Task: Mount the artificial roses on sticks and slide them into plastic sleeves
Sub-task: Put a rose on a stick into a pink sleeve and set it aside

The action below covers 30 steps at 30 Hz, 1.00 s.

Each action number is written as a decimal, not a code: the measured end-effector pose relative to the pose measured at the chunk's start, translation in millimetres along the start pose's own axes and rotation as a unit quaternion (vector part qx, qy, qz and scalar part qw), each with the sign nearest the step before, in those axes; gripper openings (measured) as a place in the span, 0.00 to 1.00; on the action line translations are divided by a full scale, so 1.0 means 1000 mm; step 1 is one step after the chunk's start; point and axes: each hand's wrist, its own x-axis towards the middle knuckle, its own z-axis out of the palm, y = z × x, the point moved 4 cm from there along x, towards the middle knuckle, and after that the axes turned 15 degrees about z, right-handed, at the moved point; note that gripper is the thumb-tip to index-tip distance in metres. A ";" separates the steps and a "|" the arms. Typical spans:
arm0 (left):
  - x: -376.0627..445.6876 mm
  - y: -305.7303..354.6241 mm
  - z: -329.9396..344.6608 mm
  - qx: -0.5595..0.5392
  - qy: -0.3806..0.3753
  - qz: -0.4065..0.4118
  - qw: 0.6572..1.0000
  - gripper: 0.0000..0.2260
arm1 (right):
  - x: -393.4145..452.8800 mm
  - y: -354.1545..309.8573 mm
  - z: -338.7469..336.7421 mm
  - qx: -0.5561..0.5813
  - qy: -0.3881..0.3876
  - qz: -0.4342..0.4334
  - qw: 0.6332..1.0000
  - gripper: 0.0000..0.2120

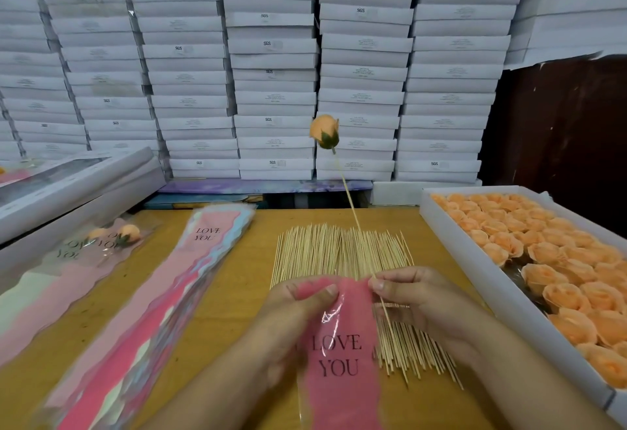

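While the left hand (298,307) pinches the top edge of a pink sleeve (339,355) near the table's (237,280) front edge, the right hand (414,297) pinches a thin stick (349,198) between thumb and fingers (380,285). An orange rose (324,131) tops that stick, raised above the loose sticks (336,249) at mid-table. More roses fill the tray (451,236) along the right edge.

I see an orange rose (324,131) with a green base mounted atop a thin stick (353,209), standing tilted above a spread pile of bare sticks (339,249). A pink "LOVE YOU" plastic sleeve (339,355) lies lengthwise before it, its top end at the stick's lower part.
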 end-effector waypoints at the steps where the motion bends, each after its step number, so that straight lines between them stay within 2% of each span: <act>1: 0.000 -0.002 0.000 0.001 0.000 -0.003 1.000 0.06 | 0.000 -0.001 -0.003 0.001 0.011 -0.003 1.000 0.13; 4: -0.001 -0.006 -0.002 0.002 0.012 -0.012 1.000 0.13 | -0.002 -0.003 -0.011 0.030 0.041 -0.007 0.999 0.13; 8: 0.000 -0.006 -0.004 0.017 0.005 -0.015 1.000 0.16 | -0.004 -0.007 -0.015 0.090 0.060 -0.024 0.994 0.21; 12: 0.000 -0.004 -0.004 0.034 -0.005 -0.013 0.999 0.22 | -0.008 -0.014 -0.015 0.130 0.088 -0.052 0.986 0.23; 15: 0.001 -0.005 -0.005 0.041 0.005 -0.013 0.999 0.22 | -0.012 -0.025 -0.016 0.158 0.106 -0.090 0.978 0.19; 18: 0.000 -0.008 -0.004 0.040 0.005 -0.025 0.999 0.22 | -0.014 -0.039 -0.018 0.176 0.137 -0.129 0.966 0.08; 20: 0.000 -0.008 -0.004 0.039 0.006 -0.026 0.999 0.23 | -0.014 -0.048 -0.019 0.190 0.153 -0.148 0.959 0.05; 25: -0.001 -0.008 -0.002 0.029 -0.001 -0.028 0.999 0.23 | -0.009 -0.060 -0.024 0.221 0.176 -0.168 0.944 0.05; 30: -0.001 -0.010 -0.001 0.035 -0.011 -0.020 0.999 0.16 | -0.006 -0.058 -0.021 0.216 0.171 -0.172 0.946 0.04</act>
